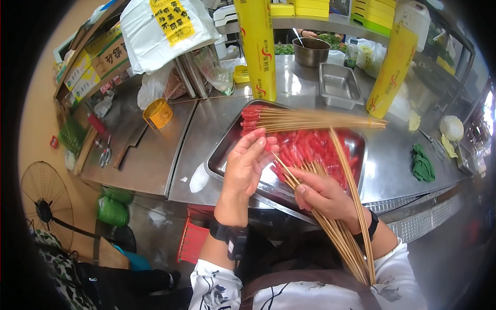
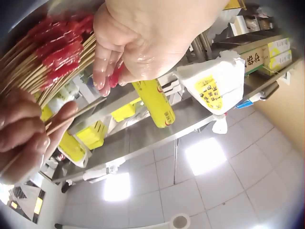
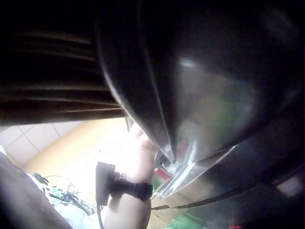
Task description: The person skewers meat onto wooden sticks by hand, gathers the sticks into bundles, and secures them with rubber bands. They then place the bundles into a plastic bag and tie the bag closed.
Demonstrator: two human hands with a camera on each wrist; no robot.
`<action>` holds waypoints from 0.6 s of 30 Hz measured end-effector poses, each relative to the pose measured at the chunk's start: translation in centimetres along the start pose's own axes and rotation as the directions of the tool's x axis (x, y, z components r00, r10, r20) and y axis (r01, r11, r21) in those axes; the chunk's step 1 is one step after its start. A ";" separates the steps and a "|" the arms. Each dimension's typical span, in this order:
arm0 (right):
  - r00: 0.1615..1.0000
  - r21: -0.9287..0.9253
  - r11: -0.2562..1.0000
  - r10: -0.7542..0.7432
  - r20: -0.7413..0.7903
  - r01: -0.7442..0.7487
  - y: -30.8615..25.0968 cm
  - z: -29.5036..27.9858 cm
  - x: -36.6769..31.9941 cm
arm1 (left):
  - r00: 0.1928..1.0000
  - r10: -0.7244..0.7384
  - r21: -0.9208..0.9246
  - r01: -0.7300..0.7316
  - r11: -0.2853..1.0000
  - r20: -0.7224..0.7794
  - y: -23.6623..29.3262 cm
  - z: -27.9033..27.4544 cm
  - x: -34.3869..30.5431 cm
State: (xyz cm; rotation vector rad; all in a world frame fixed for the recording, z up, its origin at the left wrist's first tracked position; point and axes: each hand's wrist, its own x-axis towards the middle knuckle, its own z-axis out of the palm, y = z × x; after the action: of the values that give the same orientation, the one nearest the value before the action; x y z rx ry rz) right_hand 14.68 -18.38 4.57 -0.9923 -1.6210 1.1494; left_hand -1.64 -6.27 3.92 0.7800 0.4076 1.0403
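In the head view, the left hand [image 1: 245, 164] pinches a small piece of red meat [image 1: 270, 148] between thumb and fingers. Beside it the right hand [image 1: 323, 194] grips a bundle of thin wooden skewers [image 1: 338, 242], one skewer's tip pointing toward the left hand. A metal tray [image 1: 219, 160] holds a heap of red meat [image 1: 310, 147], and finished skewers [image 1: 315, 120] lie across its far side with meat at their left ends. In the left wrist view, the red piece [image 2: 116, 75] shows at the left hand's [image 2: 143, 43] fingertips, apart from the skewer tip.
Two yellow rolls [image 1: 258, 51] stand behind the tray, with a steel pan [image 1: 341, 85] and a pot [image 1: 311, 53] farther back. A green cloth [image 1: 423, 163] lies at right. Left are a yellow tape roll [image 1: 158, 113], scissors [image 1: 105, 157] and white bags [image 1: 168, 36].
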 end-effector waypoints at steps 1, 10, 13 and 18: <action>1.000 0.007 1.000 0.004 -0.009 -0.004 0.2 0.1 0.0 | 1.000 0.005 0.001 -0.005 1.000 0.002 0.0 0.1 -0.1; 1.000 0.017 1.000 0.001 -0.015 -0.001 0.1 0.1 -0.1 | 0.996 0.084 0.024 -0.083 0.996 -0.033 -0.5 0.7 -0.7; 1.000 0.015 1.000 0.011 -0.028 -0.011 0.2 0.0 -0.1 | 0.994 0.100 0.035 -0.099 0.994 -0.038 -0.7 0.8 -0.7; 0.999 -0.008 1.000 0.008 -0.053 -0.008 0.4 0.1 0.0 | 0.991 0.135 0.065 -0.133 0.989 -0.025 -0.8 1.2 -1.0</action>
State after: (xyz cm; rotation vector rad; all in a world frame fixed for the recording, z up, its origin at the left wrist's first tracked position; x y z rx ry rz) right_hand 14.68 -18.30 4.16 -1.0268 -1.5821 1.1137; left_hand -0.85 -7.84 4.05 0.8585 0.4190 1.1704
